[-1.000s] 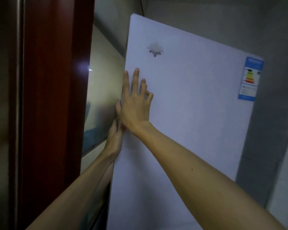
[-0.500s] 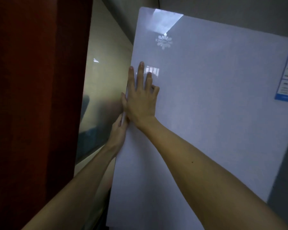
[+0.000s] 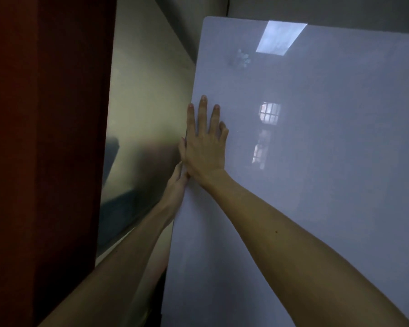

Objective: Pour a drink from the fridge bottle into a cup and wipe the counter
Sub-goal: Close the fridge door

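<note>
The white fridge door [image 3: 316, 185] fills the right of the head view, glossy, with a faint logo near its top and window reflections. My right hand [image 3: 204, 147] lies flat on the door near its left edge, fingers spread and pointing up. Just below it, my left hand [image 3: 176, 185] is at the door's left edge, its fingertips wrapped round the edge and partly hidden under my right hand. No bottle, cup or counter is in view.
A dark red-brown wooden panel [image 3: 45, 138] stands close on the left. Between it and the door runs a shiny grey-green surface [image 3: 147, 109] with blurred reflections. A grey wall [image 3: 316, 8] shows above the door.
The view has moved closer and to the right, so the door fills more of the frame and the energy label has left it. Both hands stay at the same spot on the door's edge.
</note>
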Tool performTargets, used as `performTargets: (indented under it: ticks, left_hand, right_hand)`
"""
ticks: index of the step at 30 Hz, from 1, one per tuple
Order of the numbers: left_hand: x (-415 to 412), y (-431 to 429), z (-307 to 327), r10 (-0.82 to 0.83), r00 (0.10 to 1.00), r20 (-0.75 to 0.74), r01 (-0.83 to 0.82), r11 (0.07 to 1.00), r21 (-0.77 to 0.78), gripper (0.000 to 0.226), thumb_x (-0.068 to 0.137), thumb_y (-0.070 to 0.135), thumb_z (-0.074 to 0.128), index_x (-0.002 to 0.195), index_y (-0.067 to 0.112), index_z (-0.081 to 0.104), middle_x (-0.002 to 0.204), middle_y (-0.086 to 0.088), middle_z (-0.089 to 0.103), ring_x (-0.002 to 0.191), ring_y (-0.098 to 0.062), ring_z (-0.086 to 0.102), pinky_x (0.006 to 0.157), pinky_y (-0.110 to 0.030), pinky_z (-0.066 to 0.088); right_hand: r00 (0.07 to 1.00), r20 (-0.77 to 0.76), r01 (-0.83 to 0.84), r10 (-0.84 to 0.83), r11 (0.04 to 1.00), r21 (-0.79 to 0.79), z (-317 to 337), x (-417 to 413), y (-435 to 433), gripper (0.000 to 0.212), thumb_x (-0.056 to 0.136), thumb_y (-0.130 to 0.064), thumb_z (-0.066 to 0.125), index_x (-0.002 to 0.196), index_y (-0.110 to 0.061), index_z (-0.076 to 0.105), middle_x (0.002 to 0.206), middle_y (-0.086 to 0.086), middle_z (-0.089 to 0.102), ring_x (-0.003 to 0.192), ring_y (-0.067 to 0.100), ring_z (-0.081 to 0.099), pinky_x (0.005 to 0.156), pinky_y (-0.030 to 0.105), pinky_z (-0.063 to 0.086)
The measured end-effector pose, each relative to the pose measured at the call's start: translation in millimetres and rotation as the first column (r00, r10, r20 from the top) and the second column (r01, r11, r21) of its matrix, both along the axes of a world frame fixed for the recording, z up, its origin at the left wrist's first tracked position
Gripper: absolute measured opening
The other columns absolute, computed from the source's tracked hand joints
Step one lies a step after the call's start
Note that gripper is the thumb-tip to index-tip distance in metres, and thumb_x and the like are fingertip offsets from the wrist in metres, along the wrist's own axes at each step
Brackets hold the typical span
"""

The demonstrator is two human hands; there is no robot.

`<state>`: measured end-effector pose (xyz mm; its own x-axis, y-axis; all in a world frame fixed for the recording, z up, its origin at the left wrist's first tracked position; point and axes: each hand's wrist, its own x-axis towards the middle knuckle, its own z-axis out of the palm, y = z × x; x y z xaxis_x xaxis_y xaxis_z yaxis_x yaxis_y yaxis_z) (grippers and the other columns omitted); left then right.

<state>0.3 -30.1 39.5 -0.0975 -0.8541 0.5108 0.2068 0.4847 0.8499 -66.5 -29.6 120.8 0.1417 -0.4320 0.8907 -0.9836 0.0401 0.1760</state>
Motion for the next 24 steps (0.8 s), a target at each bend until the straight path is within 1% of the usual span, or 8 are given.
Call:
performTargets:
  ticks: [10,12,15,17,19,20,22,24]
  left_hand:
    - [-6.4,-18.3,0.2,-0.017,1.000,-0.004,0.017,1.000,-0.007,0.047,0.103,0.038,0.032,0.148,0.025,0.030,0.148,0.002,0.041,0.134,-0.014,0.040,0.103,-0.028,0.034]
    - [-7.1,-17.6,0.6,-0.012,1.000,-0.010,0.012,1.000,-0.015,0.046,0.104,0.036,0.031,0.148,0.025,0.030,0.144,0.004,0.043,0.131,-0.011,0.042,0.101,-0.026,0.034]
    - [-8.8,-15.5,1.4,-0.008,1.000,-0.021,0.007,1.000,-0.024,0.044,0.104,0.033,0.031,0.147,0.023,0.032,0.130,0.011,0.045,0.122,-0.005,0.042,0.097,-0.023,0.034]
    - [-9.3,-15.2,1.0,-0.002,1.000,-0.026,0.001,1.000,-0.021,0.044,0.104,0.032,0.030,0.147,0.023,0.032,0.128,0.013,0.044,0.121,-0.004,0.041,0.099,-0.024,0.033]
    - [-9.4,-15.8,0.2,0.008,1.000,-0.023,-0.009,0.999,-0.034,0.044,0.105,0.031,0.030,0.148,0.022,0.030,0.133,0.012,0.042,0.126,-0.005,0.039,0.101,-0.023,0.032]
    - [-9.3,-15.9,0.2,0.015,1.000,-0.012,-0.015,0.999,-0.043,0.045,0.105,0.031,0.029,0.149,0.021,0.028,0.139,0.011,0.041,0.130,-0.006,0.038,0.103,-0.024,0.032]
    - [-9.1,-17.2,0.1,0.035,0.999,0.026,-0.033,0.998,-0.056,0.047,0.105,0.032,0.029,0.151,0.022,0.024,0.151,0.004,0.035,0.138,-0.011,0.034,0.107,-0.025,0.030]
    - [-7.4,-19.2,-0.7,0.055,0.996,0.071,-0.049,0.996,-0.080,0.050,0.104,0.035,0.028,0.152,0.024,0.019,0.156,0.002,0.029,0.142,-0.014,0.030,0.110,-0.027,0.028]
  right_hand:
    - [0.999,-0.017,0.038,-0.039,0.998,-0.044,-2.8,-8.0,-24.6,0.074,0.096,-0.042,0.042,0.156,-0.013,0.010,0.163,0.015,0.003,0.149,0.040,0.004,0.117,0.050,0.015]
    - [0.999,-0.021,0.045,-0.046,0.998,-0.051,-3.3,-8.4,-27.0,0.074,0.096,-0.042,0.043,0.156,-0.013,0.010,0.163,0.015,0.005,0.148,0.040,0.005,0.117,0.050,0.013]
    - [0.997,-0.029,0.069,-0.071,0.996,-0.056,-4.5,-7.8,-29.9,0.075,0.096,-0.044,0.041,0.156,-0.013,0.009,0.163,0.015,0.004,0.149,0.040,0.004,0.118,0.050,0.009]
    - [0.997,-0.023,0.072,-0.073,0.996,-0.047,-4.7,-6.7,-30.6,0.076,0.096,-0.043,0.041,0.156,-0.013,0.007,0.163,0.015,0.002,0.149,0.040,0.002,0.118,0.050,0.007]
    - [0.997,-0.024,0.076,-0.077,0.997,-0.033,-4.3,-6.2,-29.6,0.076,0.096,-0.042,0.041,0.156,-0.013,0.005,0.163,0.015,0.001,0.148,0.041,0.001,0.118,0.051,0.007]
    - [0.996,-0.029,0.080,-0.081,0.996,-0.025,-3.9,-6.6,-28.5,0.076,0.096,-0.042,0.041,0.156,-0.013,0.005,0.163,0.015,0.000,0.148,0.041,0.001,0.118,0.051,0.008]
    - [0.996,-0.045,0.076,-0.076,0.997,-0.001,-2.5,-8.2,-24.8,0.077,0.096,-0.043,0.041,0.156,-0.013,0.004,0.163,0.015,-0.001,0.148,0.041,0.000,0.118,0.051,0.010]
    - [0.997,-0.059,0.059,-0.057,0.998,0.036,-0.5,-11.0,-19.5,0.078,0.096,-0.043,0.042,0.156,-0.013,0.004,0.163,0.014,-0.003,0.149,0.040,-0.002,0.118,0.050,0.011]
